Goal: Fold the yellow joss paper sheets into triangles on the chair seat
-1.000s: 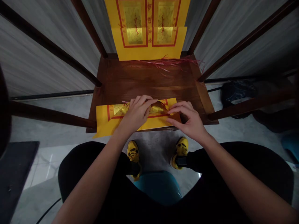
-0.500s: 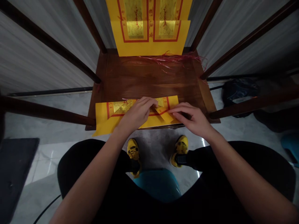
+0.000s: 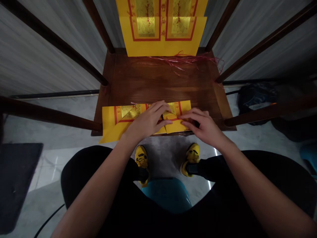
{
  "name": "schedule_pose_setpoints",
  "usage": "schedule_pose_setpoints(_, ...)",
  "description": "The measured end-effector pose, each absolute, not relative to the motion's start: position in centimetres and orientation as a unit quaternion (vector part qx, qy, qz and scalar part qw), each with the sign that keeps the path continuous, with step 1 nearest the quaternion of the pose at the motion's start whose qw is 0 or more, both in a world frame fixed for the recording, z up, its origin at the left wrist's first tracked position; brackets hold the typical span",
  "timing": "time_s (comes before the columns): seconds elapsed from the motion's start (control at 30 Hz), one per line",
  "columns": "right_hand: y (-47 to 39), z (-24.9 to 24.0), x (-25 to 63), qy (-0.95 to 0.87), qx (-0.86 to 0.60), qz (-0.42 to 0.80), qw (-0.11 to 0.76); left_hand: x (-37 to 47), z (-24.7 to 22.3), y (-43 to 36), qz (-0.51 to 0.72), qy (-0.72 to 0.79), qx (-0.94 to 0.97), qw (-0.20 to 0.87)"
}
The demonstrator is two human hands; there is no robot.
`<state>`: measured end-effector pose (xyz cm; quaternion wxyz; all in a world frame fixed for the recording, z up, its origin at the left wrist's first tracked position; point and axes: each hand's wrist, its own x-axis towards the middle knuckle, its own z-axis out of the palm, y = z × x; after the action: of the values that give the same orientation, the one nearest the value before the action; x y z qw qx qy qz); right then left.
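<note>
So the yellow paper (image 3: 108,119) was lying along the near edge of the wooden tabletop (image 3: 148,81), partly folded, with gold panels and red borders showing. Its lower left corner poked out past the edge.

The left hand (image 3: 148,123) was over the middle of it, fingers curled and the thumb resting on a folded flap. Couldn't tell if it was really pinching the paper or just pressing it down. The right hand (image 3: 202,124) was at the right end, fingertips touching that same flap, fingers bent and thumb a bit apart; no way to tell how firm that grip was either.

At the far end there were more yellow sheets (image 3: 142,48), overlapping, with two gold panels framed in red side by side. A messy bunch of pink-red strands (image 3: 179,61) was strewn just in front of them, trailing off to the right. Dark wooden posts (image 3: 97,28) stood around the tabletop, and yellow shoes (image 3: 141,156) were on the floor below.
</note>
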<state>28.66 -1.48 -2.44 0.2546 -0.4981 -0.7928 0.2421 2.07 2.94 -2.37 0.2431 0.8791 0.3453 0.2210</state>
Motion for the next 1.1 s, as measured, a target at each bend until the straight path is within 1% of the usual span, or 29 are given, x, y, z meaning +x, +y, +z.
schedule_pose_setpoints(0.2, -1.1, -3.0, 29.3, -0.785, -0.514, 0.235, 0.255, 1.9, -2.7, 3.0, 0.206, 0.340, 0.886, 0.240)
schedule_pose_setpoints(0.4, -1.3, -3.1, 28.5, -0.767, -0.517, 0.253, 0.282, 2.0, -3.4, 3.2, 0.187, 0.336, 0.899, 0.207)
schedule_pose_setpoints(0.53, -1.2, -2.5, 28.8, -0.775, -0.508, 0.254, 0.276, 1.9, -3.5, 3.2, 0.172, 0.331, 0.907, 0.196)
schedule_pose_setpoints(0.63, -0.9, -2.2, 29.5, -0.776, -0.495, 0.279, 0.276, 1.9, -3.3, 3.1, 0.165, 0.335, 0.907, 0.195)
schedule_pose_setpoints(1.1, -0.1, -2.5, 30.2, -0.764, -0.486, 0.328, 0.270, 1.7, -3.1, 3.3, 0.130, 0.331, 0.913, 0.198)
